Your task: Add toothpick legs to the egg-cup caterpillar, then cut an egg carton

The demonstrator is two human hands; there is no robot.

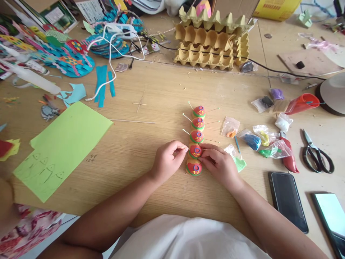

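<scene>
A strip of egg-carton cups (pixel 197 136), decorated with red, green and blue clay faces, lies lengthwise before me. Thin sticks with pale green ball tips (pixel 186 131) poke out from both sides of the three farther cups. At the left side of the second-nearest cup, my left hand (pixel 170 157) is closed in a pinch on a thin stick (pixel 183 148), whose far end points at the cup. My right hand (pixel 219 164) grips the right side of that same cup with thumb and fingers. Its fingertips partly hide the strip's edge.
Right of the strip lie bags of coloured clay (pixel 253 140), scissors (pixel 316 153) and two phones (pixel 288 201). Green paper (pixel 70 144) with drawings lies left. Loose sticks (pixel 139 103) and egg cartons (pixel 206 46) are farther back. Another person's patterned clothing (pixel 29 228) shows lower left.
</scene>
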